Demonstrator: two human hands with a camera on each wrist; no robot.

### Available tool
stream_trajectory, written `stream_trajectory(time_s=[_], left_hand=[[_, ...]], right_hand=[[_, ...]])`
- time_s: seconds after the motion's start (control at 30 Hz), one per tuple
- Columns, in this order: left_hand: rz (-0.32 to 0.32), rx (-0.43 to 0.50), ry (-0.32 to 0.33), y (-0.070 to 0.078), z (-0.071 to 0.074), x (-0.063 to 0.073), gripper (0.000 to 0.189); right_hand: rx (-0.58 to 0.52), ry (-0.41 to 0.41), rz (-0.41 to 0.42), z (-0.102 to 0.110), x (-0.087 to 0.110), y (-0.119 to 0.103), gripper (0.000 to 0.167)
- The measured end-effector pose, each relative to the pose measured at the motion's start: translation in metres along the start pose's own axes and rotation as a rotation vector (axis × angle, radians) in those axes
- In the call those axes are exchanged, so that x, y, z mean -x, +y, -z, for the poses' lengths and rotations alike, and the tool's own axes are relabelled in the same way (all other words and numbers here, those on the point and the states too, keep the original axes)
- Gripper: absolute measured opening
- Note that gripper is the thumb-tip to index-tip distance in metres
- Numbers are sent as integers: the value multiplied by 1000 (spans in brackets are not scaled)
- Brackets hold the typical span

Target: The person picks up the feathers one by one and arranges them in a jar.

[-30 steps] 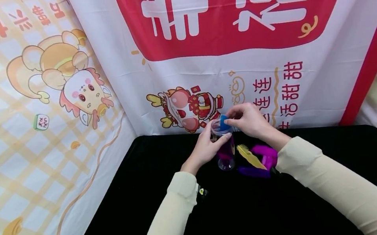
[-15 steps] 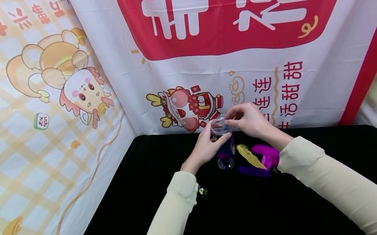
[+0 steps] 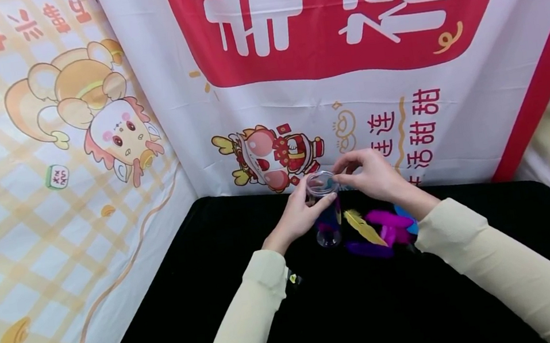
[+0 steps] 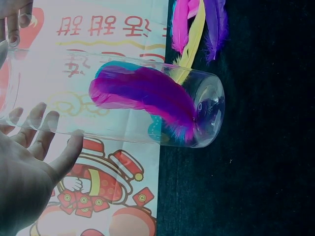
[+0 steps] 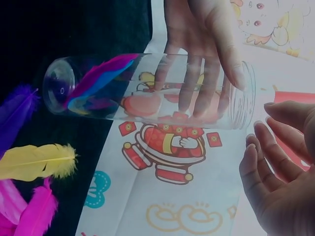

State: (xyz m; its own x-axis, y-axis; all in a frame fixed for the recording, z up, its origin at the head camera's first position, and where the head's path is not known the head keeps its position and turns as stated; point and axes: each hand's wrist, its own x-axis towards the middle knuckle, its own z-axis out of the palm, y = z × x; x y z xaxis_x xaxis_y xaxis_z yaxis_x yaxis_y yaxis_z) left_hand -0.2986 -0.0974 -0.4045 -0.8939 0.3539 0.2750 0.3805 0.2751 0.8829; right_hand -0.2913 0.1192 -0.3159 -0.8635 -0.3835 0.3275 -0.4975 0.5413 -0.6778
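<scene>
My left hand (image 3: 302,211) grips a clear jar (image 5: 147,91) around its upper part, just below the threaded mouth. The jar stands upright on the black table and has no lid on. Inside, magenta and purple feathers (image 4: 138,88) lean against the wall, with a blue feather (image 5: 101,79) among them. Beside the mouth, my right hand (image 3: 367,177) has its thumb and fingertips apart, and the right wrist view shows nothing between them.
Right of the jar lie a yellow feather (image 3: 364,229), a dark purple feather (image 3: 369,249), several magenta feathers (image 3: 392,227) and a blue one (image 3: 406,215), partly under the right forearm. A printed cloth (image 3: 245,106) hangs directly behind the black table (image 3: 356,311).
The blue feather pinched by my right hand at the mouth has gone down into the jar. My right hand has let go and shifted slightly right. My left hand keeps its grip.
</scene>
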Motion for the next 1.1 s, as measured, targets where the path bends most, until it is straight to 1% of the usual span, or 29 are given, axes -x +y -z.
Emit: stream_trajectory(time_s=[0.1, 0.27, 0.53, 0.67, 0.8, 0.9, 1.1], left_hand=[[-12, -10, 14, -4, -1, -2, 64], [-26, 1, 16, -5, -2, -1, 67], [-4, 13, 10, -5, -1, -2, 62], [5, 19, 16, -4, -1, -3, 63], [6, 13, 14, -3, -1, -3, 63], [2, 6, 6, -4, 0, -3, 63], [-8, -8, 11, -5, 0, -3, 64]], right_hand=[[4, -1, 3, 1, 2, 3, 12], [17, 6, -1, 1, 6, 8, 11], [16, -8, -23, 5, 11, 14, 11], [26, -12, -37, 8, 15, 18, 11], [41, -11, -37, 9, 19, 23, 11], [32, -16, -43, 9, 23, 28, 12], [14, -48, -73, 9, 31, 37, 13]])
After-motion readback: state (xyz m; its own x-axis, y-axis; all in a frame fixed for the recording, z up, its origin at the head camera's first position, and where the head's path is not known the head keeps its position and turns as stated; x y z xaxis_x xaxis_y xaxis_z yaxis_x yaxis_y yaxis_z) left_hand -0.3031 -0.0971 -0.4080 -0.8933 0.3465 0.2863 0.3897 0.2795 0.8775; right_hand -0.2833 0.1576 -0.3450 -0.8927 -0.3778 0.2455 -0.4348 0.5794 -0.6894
